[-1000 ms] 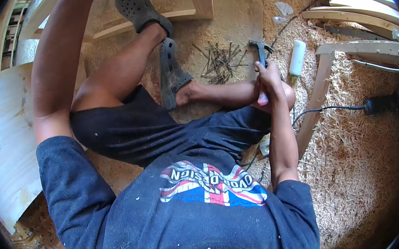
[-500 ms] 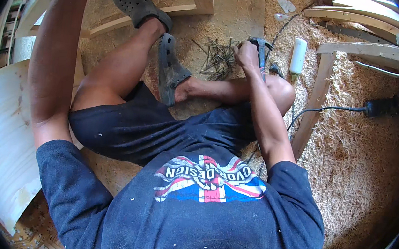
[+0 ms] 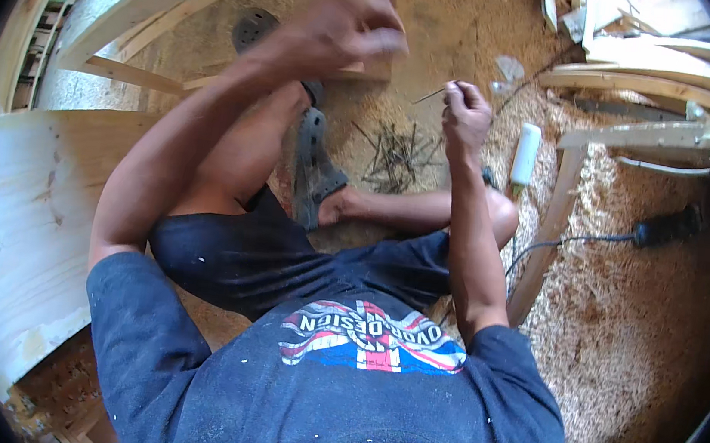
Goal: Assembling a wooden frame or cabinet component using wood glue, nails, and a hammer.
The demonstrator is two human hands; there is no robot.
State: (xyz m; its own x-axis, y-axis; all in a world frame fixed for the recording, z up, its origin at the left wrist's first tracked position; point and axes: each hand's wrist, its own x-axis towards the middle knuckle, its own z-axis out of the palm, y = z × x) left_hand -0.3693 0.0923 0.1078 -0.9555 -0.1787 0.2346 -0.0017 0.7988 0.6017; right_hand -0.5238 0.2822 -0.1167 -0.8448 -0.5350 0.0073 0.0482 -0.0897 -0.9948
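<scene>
Right hand [image 3: 465, 116] pinches one nail [image 3: 434, 94] lifted from the nail pile [image 3: 393, 150]; left hand [image 3: 345, 28] loose, empty, nothing driven yet

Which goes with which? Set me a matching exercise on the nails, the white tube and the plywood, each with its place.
1 single nail
2 nail pile
3 white tube
4 plywood sheet

a lying on sawdust by a wooden slat
b pinched in the right hand
c loose on the floor by the sandalled foot
d flat at the person's left

Pairs: 1-b, 2-c, 3-a, 4-d
</scene>
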